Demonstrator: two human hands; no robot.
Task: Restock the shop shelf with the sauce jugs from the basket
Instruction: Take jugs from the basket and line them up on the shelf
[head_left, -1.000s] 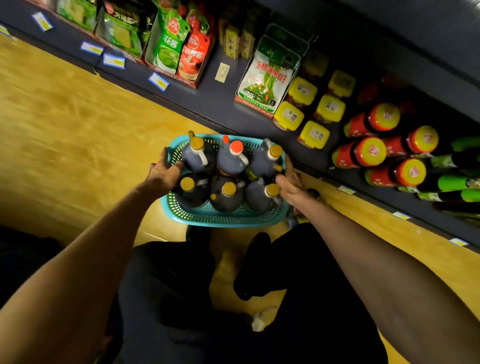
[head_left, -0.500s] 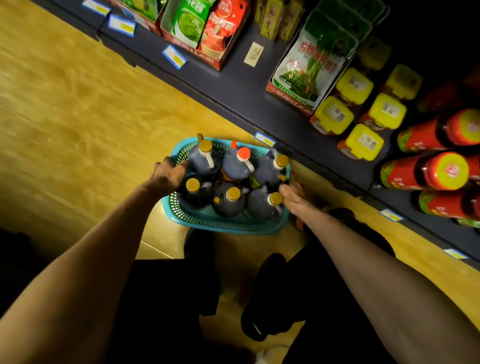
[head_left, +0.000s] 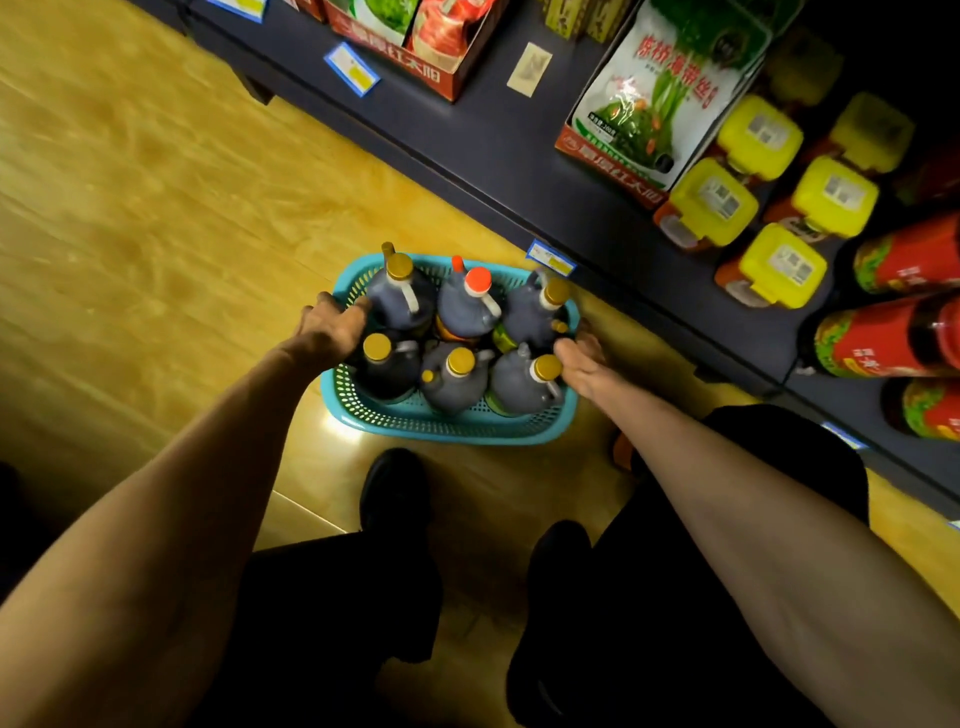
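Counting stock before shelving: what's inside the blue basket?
The basket holds six dark jugs: five gold-capped, one red-capped. Anything beneath them is hidden; the labels are mostly hidden too.

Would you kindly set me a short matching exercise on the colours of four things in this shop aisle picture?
Things:
1. perforated plastic basket on the floor
2. cap of the middle sauce jug in the basket's far row
3. square lids of the jars on the shelf
4. shoe on the floor nearest the basket

Colours:
A. yellow
B. black
C. turquoise
D. red-orange

Pairs: 1-C, 2-D, 3-A, 4-B
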